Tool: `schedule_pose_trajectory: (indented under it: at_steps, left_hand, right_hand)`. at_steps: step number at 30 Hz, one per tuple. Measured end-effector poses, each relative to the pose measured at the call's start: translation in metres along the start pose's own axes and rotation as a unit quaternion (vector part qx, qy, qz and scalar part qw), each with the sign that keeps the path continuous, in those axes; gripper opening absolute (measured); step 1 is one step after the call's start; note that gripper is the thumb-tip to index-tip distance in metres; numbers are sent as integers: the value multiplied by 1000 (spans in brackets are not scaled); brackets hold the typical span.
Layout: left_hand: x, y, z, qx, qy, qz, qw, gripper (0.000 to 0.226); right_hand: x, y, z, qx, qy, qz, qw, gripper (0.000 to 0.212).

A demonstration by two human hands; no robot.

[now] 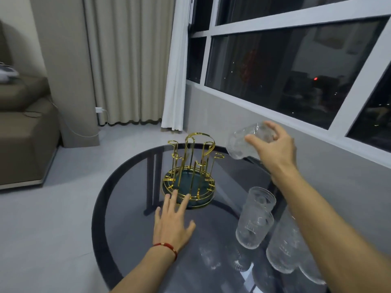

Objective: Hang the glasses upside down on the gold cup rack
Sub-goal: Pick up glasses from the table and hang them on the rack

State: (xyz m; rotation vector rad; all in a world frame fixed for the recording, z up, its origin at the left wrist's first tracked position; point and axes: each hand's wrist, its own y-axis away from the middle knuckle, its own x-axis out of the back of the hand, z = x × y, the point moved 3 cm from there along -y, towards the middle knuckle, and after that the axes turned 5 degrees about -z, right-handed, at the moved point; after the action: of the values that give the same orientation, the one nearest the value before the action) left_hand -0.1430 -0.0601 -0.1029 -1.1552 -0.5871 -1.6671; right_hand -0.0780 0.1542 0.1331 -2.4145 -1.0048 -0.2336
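Glass (245, 142) tilted in right hand (275, 149), beside gold rack (190, 166).

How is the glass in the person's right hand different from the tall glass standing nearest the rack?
The held glass is up in the air, gripped by the right hand; the standing glass rests on the table, untouched. The held glass is tipped sideways; the standing glass is upright, mouth up. Both are clear and textured.

Rack (189, 174) on the table (131, 208); standing glasses (255, 218) to its right, nearer.
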Motion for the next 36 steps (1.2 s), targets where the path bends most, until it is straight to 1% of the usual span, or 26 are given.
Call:
schedule_pose_trajectory:
  at_steps: [3,10,14,18,19,21,23,25,27,30,32,33,36]
  left_hand:
    - [-8,-1,-3,-7,-32,-6,999,75]
    - [-17,-4,-4,-3,-34,7,999,77]
    - [-22,-7,-6,-6,-36,11,999,78]
    - [-24,-10,-7,-3,-25,12,1000,79]
    - [-24,-11,-7,0,-22,11,1000,80]
    - [-24,-11,-6,2,-20,13,1000,80]
    - [-23,-11,-6,2,-18,17,1000,81]
    - [-24,-12,-6,4,-18,9,1000,81]
    - [-24,-13,-6,6,-20,-2,1000,81]
    - [-24,-13,-7,5,-23,-3,1000,82]
    - [-23,-12,-6,6,-24,-3,1000,82]
    - [-23,-11,-6,7,-26,-4,1000,82]
    - [-22,-10,-4,10,-30,-3,999,81]
  right_hand:
    - [-34,-44,-14,2,-8,-25,1000,78]
    - [-126,-114,-29,-29,-35,-83,995,79]
    - [-163,-130,-25,-34,47,-177,983,79]
    - [-186,-135,-13,-36,123,-279,952,84]
    - [-190,-135,-9,-43,134,-303,942,81]
    - [-198,-138,-2,-71,154,-349,921,68]
    - [-204,-140,2,-102,183,-394,895,62]
    - [-209,-141,2,-129,206,-443,863,63]
    - [-215,-143,-2,-138,229,-482,834,68]
    - [-223,-145,-7,-133,276,-509,805,69]
    - [-226,-146,-6,-134,287,-512,798,62]
    - [-226,-146,-4,-134,284,-509,801,58]
    - [-224,-149,1,-123,250,-496,822,38]
